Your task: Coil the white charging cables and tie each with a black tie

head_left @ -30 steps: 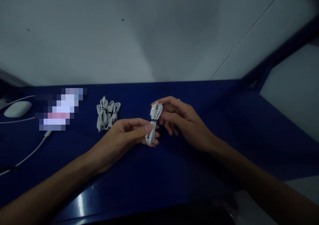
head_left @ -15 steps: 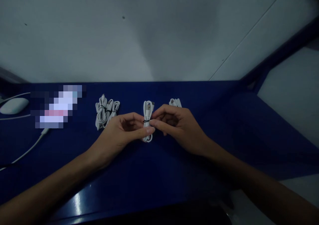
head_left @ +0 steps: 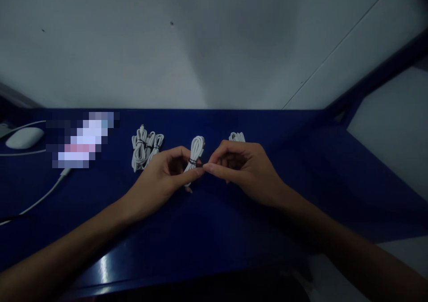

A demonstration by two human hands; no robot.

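Note:
A coiled white cable (head_left: 197, 148) is held upright above the blue table, with a thin black tie (head_left: 193, 162) wrapped around its middle. My left hand (head_left: 164, 170) grips the coil's lower part between thumb and fingers. Pinched between the thumb and forefinger of my right hand (head_left: 245, 168) is the tie's dark end, just right of the coil. Several tied white cable bundles (head_left: 140, 148) lie together behind my left hand. Behind the right hand, another white cable bundle (head_left: 236, 136) is partly hidden.
A pixelated bright screen (head_left: 83, 139) lies at the left of the blue table (head_left: 187, 244), with a white cord (head_left: 47, 196) running from it. Farther left is a white rounded object (head_left: 25, 138) like a mouse. A pale wall (head_left: 133, 47) rises behind the table.
The held cable coil has turned and tilted, so its plug no longer faces me. My right hand has moved slightly right, drawing the tie's end away from the coil.

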